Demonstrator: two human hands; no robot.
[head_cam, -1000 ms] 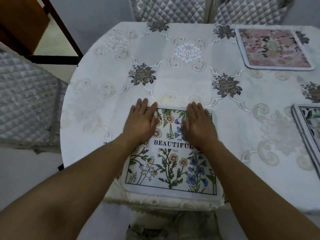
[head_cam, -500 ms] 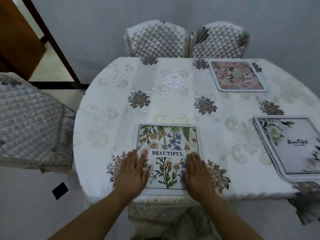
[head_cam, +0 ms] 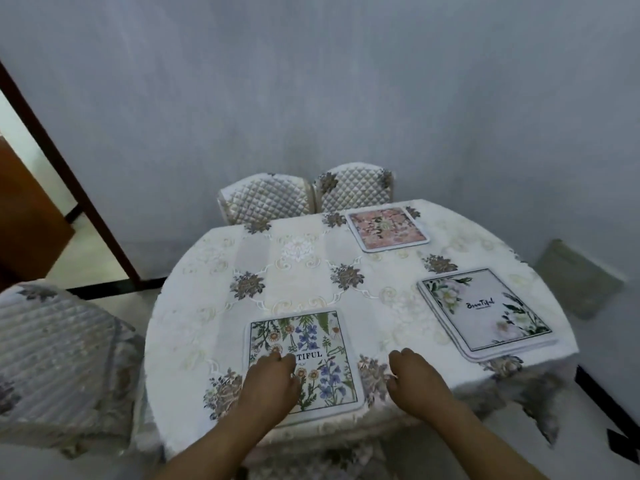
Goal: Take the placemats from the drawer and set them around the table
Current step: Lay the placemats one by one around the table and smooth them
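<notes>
Head view, left to right. I count three chairs: one [head_cam: 52, 358] at left, two [head_cam: 266, 199] behind the table [head_cam: 207, 306]. Three placemat spots: wildflower mat [head_cam: 311, 341] nearest, pink mat [head_cam: 388, 228] far, white mats [head_cam: 485, 311] apparently stacked. Left hand [head_cam: 270, 382] rests loosely curled on the wildflower mat; right hand [head_cam: 415, 379] curled, empty, just beside it. I judge the left side unset.

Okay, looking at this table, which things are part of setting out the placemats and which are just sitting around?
Part of the job:
wildflower placemat
white floral placemat
pink placemat
table
left hand
right hand

Just around:
quilted chairs
wooden door
grey board against the wall
</notes>
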